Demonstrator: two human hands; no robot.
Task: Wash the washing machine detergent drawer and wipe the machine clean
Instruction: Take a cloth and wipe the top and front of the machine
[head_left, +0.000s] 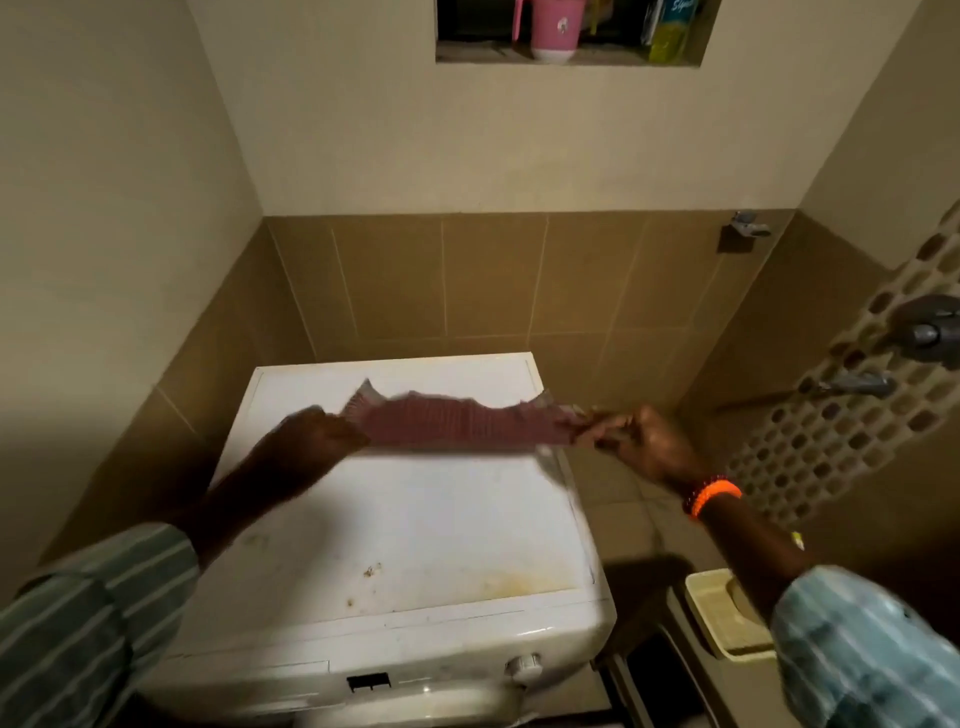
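Observation:
A white front-load washing machine (415, 530) stands against the tiled wall, its top marked with brown stains near the front edge. Above the top I hold a reddish-pink striped cloth (457, 423) stretched out flat between both hands. My left hand (317, 434) grips its left end and my right hand (644, 434), with an orange bead bracelet on the wrist, grips its right end. The cloth hangs in the air, apart from the machine. A cream tray-like part (722, 613), possibly the detergent drawer, lies to the right of the machine, partly behind my right sleeve.
Taps (857, 385) and a valve (930, 332) stick out of the patterned wall on the right. Another tap (745, 226) sits on the back wall. A wall niche above holds a pink mug (553, 28) and a packet (670, 31). Tiled floor lies right of the machine.

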